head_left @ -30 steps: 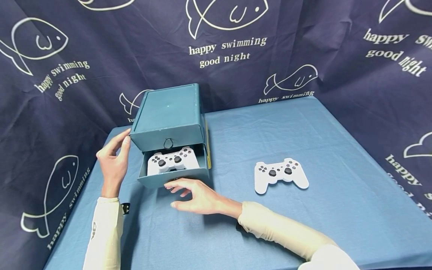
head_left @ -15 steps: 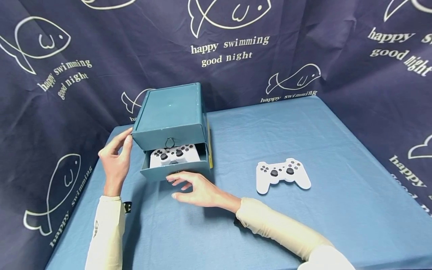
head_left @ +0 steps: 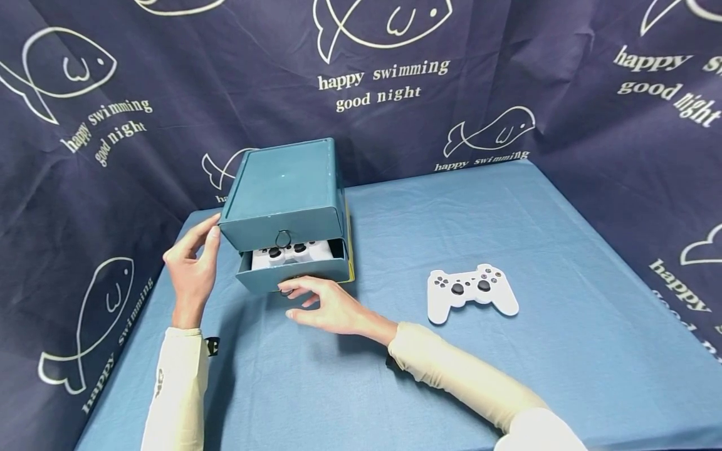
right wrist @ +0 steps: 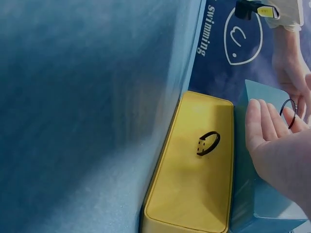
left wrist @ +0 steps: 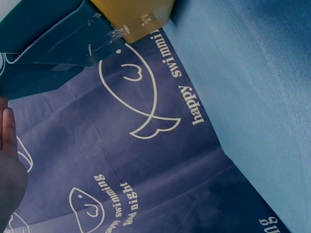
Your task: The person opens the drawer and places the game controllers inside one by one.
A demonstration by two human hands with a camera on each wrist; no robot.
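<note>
A teal drawer cabinet [head_left: 282, 178] stands at the back left, its lower teal drawer [head_left: 262, 282] pulled partly out. Inside that drawer lies a white game controller [head_left: 317, 251], its far part hidden under the upper drawer front. My right hand [head_left: 333, 307] rests its fingers on the drawer front beside the ring pull; they look straight in the right wrist view, where the black ring [right wrist: 290, 112] shows at the fingers. My left hand [head_left: 193, 269] touches the cabinet's left front corner with extended fingers. A second white controller [head_left: 471, 292] lies on the table, right of both hands.
A yellow drawer [right wrist: 187, 184] with a black ring pull sits beneath the teal ones. The blue cloth-covered table [head_left: 429, 225] reaches back to a dark blue curtain [head_left: 383, 134] printed with white fish, which also hangs along both sides.
The lower teal drawer has slid inward with my right hand following at its front, and its controller is more covered. My left hand keeps its place at the cabinet corner.
</note>
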